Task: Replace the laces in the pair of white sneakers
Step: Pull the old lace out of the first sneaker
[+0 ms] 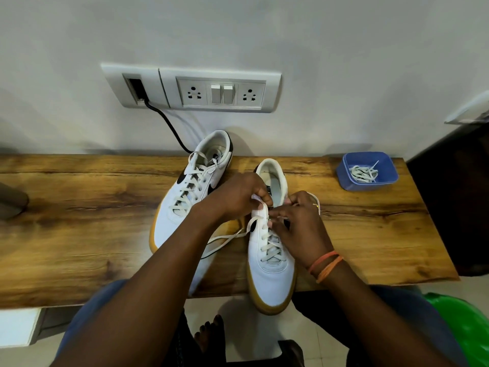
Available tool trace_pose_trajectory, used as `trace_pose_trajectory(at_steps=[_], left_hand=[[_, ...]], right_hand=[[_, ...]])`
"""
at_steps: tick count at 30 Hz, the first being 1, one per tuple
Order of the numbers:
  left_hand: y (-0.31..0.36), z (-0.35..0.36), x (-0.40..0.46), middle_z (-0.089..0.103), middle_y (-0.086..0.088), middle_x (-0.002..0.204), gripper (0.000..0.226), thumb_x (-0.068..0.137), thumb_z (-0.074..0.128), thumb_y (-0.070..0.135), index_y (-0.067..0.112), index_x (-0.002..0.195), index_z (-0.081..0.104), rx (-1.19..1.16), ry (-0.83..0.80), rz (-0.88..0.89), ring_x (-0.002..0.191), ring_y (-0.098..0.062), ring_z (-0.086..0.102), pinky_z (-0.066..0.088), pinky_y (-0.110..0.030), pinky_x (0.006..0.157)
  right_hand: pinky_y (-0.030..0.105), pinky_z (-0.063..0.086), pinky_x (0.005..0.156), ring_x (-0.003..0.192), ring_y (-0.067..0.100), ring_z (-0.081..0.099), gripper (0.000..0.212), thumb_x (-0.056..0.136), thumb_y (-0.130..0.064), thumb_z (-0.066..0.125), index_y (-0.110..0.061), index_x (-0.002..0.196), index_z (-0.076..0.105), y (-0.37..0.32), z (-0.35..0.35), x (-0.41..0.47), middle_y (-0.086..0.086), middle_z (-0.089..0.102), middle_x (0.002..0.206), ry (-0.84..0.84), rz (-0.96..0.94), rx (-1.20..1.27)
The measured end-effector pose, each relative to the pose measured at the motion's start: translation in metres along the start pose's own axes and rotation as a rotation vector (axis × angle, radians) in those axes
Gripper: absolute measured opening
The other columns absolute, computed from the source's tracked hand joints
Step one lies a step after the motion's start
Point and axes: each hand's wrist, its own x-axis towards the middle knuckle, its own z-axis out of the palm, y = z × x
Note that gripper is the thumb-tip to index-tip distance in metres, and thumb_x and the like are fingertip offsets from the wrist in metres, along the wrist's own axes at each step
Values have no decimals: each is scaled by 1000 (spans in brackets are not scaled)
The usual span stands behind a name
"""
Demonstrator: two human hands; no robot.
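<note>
- Wooden bench top (pixel 79 213) runs under your arms, set against a pale wall with a switch and socket panel (pixel 219 92) and a black cable (pixel 169 123) dropping behind the shoes.
- Your left hand (pixel 235 197) curls over the collar of the nearer white sneaker (pixel 270 274), fingers pinching the upper edge by the top eyelets.
- Your right hand (pixel 299 223) meets it from the other side, fingertips closed in a narrow pinch on the lace (pixel 270 245) at the upper eyelets; orange thread bands (pixel 325 264) circle that wrist.
- Below your grip, the lace crosses down the tongue toward the toe, which overhangs the bench edge.
- One loose lace end (pixel 225 238) trails out beneath your left wrist.
- Beyond your left hand, the second white sneaker (pixel 190 192) lies laced, leaning on its side, heel toward the wall, just beside the one you hold.
- Well off past your right hand, a blue container (pixel 389 178) sits on the bench with spare white laces (pixel 363 172) coiled inside.
</note>
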Motion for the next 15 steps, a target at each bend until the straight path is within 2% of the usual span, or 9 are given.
trace_pose_trajectory(at_steps=[3,6,11,13,15], left_hand=[[0,0,-1,71,-4,109,24,80,73,-1,11,100,78,-32,-25,-39,96,-12,63,51,-26,83],[-2,1,1,72,0,100,24,78,74,-2,14,95,79,-45,-18,-48,85,-5,59,45,-16,74],[-3,2,1,68,5,86,23,76,74,-3,14,91,79,-72,-33,-43,80,-5,60,45,-20,73],[-4,0,0,71,1,91,22,76,75,-3,13,92,79,-60,-28,-38,82,-7,60,44,-19,74],[-5,0,0,73,-1,97,22,76,75,-2,14,91,79,-61,-23,-30,85,-9,61,45,-20,75]], right_hand=[[34,49,80,92,21,53,10,78,-15,77,-22,86,77,-4,6,2,0,43,104,-24,-16,-66],[35,49,80,93,22,54,10,78,-11,78,-20,80,76,-5,8,4,0,43,107,-21,9,-89],[39,53,78,95,24,52,16,78,-1,70,-16,82,66,-5,9,4,3,38,110,-71,24,-162],[34,50,80,95,14,48,15,80,1,68,-13,82,64,-3,7,-1,3,38,112,-8,34,-130],[22,41,81,89,1,36,14,83,0,66,-13,78,64,9,4,-6,4,41,111,51,175,-6]])
